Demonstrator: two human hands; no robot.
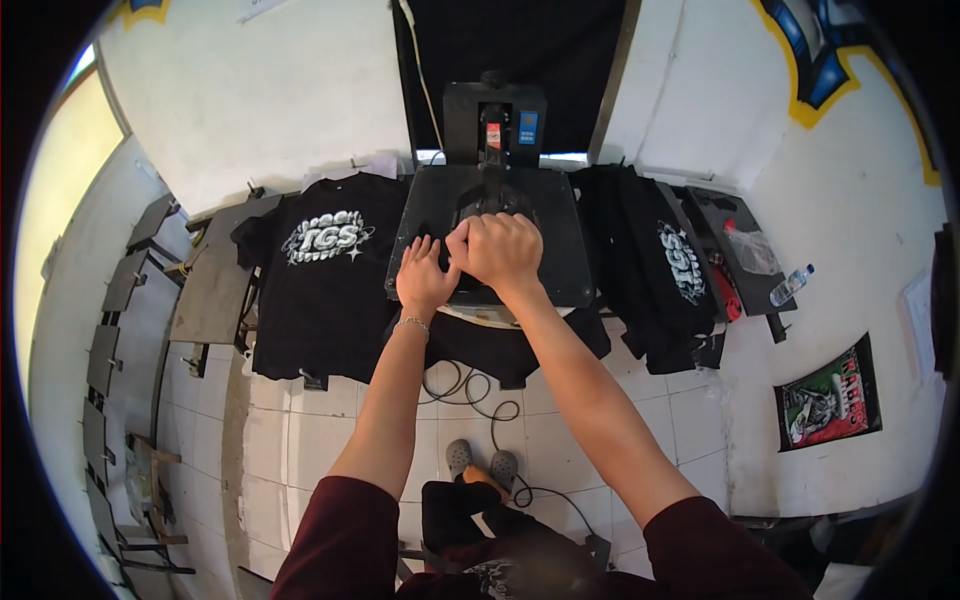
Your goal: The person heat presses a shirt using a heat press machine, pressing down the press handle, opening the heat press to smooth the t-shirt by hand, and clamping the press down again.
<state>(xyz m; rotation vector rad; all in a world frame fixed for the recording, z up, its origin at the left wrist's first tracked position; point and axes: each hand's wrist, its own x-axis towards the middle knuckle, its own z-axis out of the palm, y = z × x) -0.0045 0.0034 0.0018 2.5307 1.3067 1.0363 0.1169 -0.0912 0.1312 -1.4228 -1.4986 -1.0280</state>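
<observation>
A black heat press stands straight in front of me, its upper plate lowered. Dark cloth, apparently a black T-shirt, hangs out from under the plate's front edge. My right hand is closed in a fist over the middle of the plate, wrapped round the press handle, which the fingers mostly hide. Beside it, my left hand lies on the plate with its fingers stretched out, the thumb side close to the right fist. A black T-shirt with a white "TGS" print is spread to the left.
Another printed black T-shirt lies on the right. Beyond it are a clear plastic bag and a water bottle on a dark board. A bare platen stands at left. Black cable loops across the tiled floor near my feet.
</observation>
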